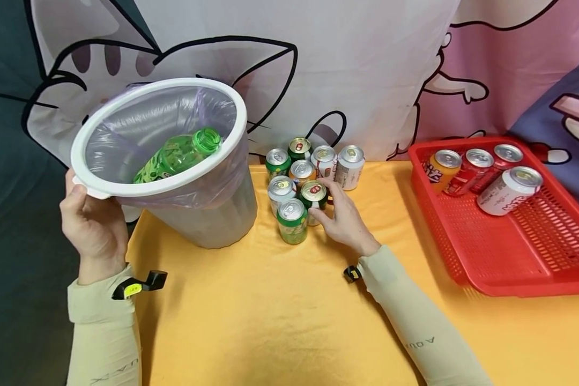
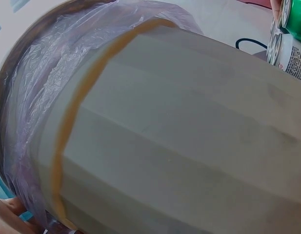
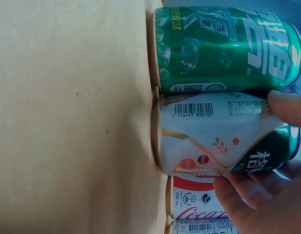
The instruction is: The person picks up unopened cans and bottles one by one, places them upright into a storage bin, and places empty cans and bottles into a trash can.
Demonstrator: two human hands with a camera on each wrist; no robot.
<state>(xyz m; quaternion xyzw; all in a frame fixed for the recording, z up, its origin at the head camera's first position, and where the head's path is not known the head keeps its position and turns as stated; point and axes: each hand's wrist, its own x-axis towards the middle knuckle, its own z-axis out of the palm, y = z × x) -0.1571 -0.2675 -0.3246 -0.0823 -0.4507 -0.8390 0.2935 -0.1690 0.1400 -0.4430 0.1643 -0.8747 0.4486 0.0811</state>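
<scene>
My left hand [image 1: 95,228] grips the white rim [image 1: 161,188] of a grey trash bin [image 1: 207,222], which tilts toward me. A lilac plastic bag lines the bin, and a green plastic bottle [image 1: 176,155] lies inside. My right hand [image 1: 344,222] holds a white and dark green drink can [image 3: 209,134] by its upper part, thumb on one side and fingers on the other. The can's base sits level with its neighbours on the table. Right beside it stands a green soda can [image 1: 291,222]. Several other cans cluster behind, among them an orange-topped can [image 1: 302,170].
A red plastic basket [image 1: 502,257] stands on the right, with an orange can [image 1: 441,169], two red cans and a tilted white can [image 1: 509,192] in it. Yellow cloth [image 1: 270,316] covers the table. Behind hangs a printed curtain [image 1: 366,69].
</scene>
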